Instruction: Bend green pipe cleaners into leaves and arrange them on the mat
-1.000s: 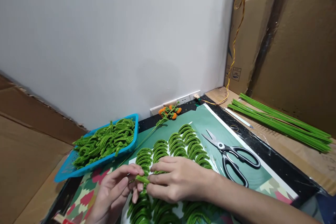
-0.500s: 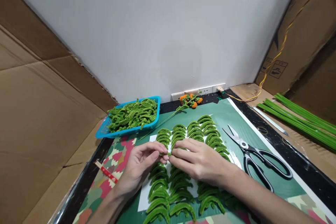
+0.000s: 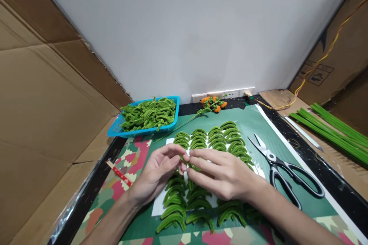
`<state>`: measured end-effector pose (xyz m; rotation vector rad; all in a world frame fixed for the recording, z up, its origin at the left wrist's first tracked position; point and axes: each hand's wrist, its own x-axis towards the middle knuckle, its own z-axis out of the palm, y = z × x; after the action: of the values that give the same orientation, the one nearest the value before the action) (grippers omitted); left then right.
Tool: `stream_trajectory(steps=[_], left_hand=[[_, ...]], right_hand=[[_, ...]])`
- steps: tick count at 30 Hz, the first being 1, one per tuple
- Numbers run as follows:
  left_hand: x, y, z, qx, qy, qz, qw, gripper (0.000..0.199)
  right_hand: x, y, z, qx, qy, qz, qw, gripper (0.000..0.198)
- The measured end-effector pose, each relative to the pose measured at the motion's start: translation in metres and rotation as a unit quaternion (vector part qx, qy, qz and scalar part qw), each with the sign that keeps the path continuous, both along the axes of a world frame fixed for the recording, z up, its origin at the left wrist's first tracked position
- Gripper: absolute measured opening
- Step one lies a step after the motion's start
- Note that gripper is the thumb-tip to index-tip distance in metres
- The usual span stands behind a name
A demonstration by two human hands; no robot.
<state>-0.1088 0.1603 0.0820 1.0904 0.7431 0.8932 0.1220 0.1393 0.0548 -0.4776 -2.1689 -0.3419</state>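
My left hand (image 3: 161, 168) and my right hand (image 3: 220, 170) meet fingertip to fingertip above the middle of the sheet. Between them is a small green pipe-cleaner piece (image 3: 182, 158), mostly hidden by the fingers. The left thumb and fingers pinch it; the right fingertips close in on its other side. Below and around the hands, curved green pipe-cleaner leaves (image 3: 171, 222) lie in columns over white paper (image 3: 158, 207). The hands cover the middle of these columns.
A blue basket (image 3: 138, 134) heaped with green pieces stands back left, with an orange-flowered stem (image 3: 198, 113) beside it. Black-handled scissors (image 3: 271, 157) lie open at right. Beyond are a white pointed strip (image 3: 304, 134) and straight green pipe cleaners (image 3: 330, 134). A red-wrapped stick (image 3: 122, 176) lies left.
The camera view has shifted slightly, so the tabletop items appear a little higher and mostly further right. Both hands stay together at the green piece, with small finger movements.
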Motion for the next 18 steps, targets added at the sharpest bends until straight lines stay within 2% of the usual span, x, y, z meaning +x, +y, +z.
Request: stream_trajectory(steps=[3, 8, 14, 16, 18], left_hand=[[0.001, 0.001, -0.002, 0.013, 0.005, -0.004, 1.0, 0.022], [-0.004, 0.001, -0.01, 0.073, 0.007, -0.039, 0.997, 0.037], [-0.004, -0.003, -0.009, 0.147, 0.025, -0.047, 0.988, 0.067], [-0.002, -0.007, -0.008, 0.167, 0.049, -0.023, 0.985, 0.068], [0.001, -0.011, -0.007, 0.178, 0.079, 0.008, 0.981, 0.06]], right_hand=[[0.002, 0.0, -0.003, -0.084, 0.012, 0.008, 0.996, 0.017], [0.004, -0.001, -0.006, -0.222, 0.019, 0.027, 0.975, 0.018], [0.005, -0.003, -0.006, -0.284, 0.074, 0.09, 0.952, 0.018], [0.004, -0.003, -0.006, -0.297, 0.098, 0.099, 0.945, 0.015], [0.003, -0.003, -0.006, -0.306, 0.113, 0.098, 0.94, 0.012]])
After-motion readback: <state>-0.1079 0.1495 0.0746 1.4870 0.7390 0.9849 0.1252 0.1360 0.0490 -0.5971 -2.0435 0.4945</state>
